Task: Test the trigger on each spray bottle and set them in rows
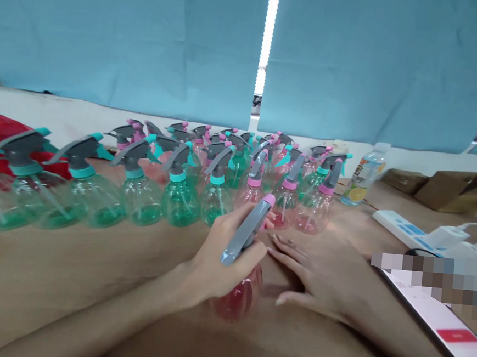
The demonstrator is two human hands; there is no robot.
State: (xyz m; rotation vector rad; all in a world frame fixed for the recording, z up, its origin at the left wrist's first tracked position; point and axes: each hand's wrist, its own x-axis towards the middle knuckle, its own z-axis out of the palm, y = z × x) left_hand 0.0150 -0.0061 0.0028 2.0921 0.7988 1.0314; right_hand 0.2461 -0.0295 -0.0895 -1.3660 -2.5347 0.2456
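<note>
While glossy, bulbous green bottles stand well left of the flat phone, I see my left hand, wrist slanting inward, wrapped around the neck of a translucent pink spray bottle left of that phone; my right hand, nearer the phone, is palm down, fingers loosely spread.

The person's left arm reaches up from the bottom left, and the left hand is curled tight. The right arm comes from the other side. The right hand has long, loose fingers, very near the left one.
</note>
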